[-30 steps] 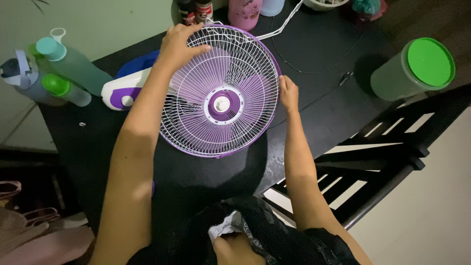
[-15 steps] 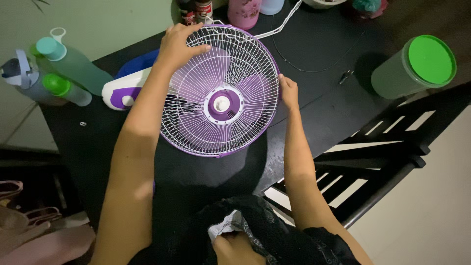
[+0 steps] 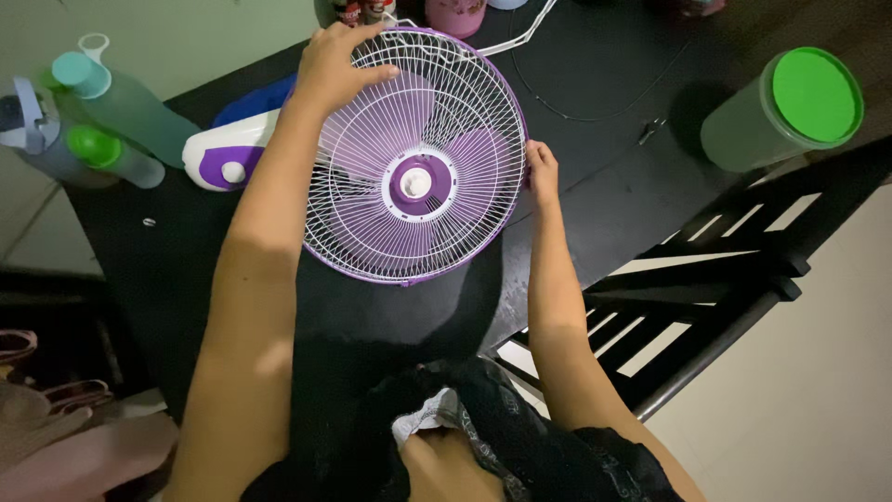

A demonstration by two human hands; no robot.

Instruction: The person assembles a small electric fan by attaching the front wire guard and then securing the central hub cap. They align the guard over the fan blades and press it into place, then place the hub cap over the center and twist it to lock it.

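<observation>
On the dark tabletop (image 3: 604, 195) a purple fan (image 3: 413, 153) lies face up, its white wire guard toward the camera. The left hand (image 3: 334, 67) lies spread on the guard's far rim, its grip loose over the wires; the right hand (image 3: 542, 172) pinches the rim at the right edge. A green-lidded container (image 3: 785, 107), closed, stands well apart at right; three capped bottles (image 3: 88, 121) lie at left, contents unclear.

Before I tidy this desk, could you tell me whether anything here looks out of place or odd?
Yes: the purple fan is not upright. It lies on its back on the black table, grille facing up, its white-and-purple base sticking out sideways. The left hand rests on the grille's far edge, the right hand on its rim. Nothing looks spilled or broken.
</observation>
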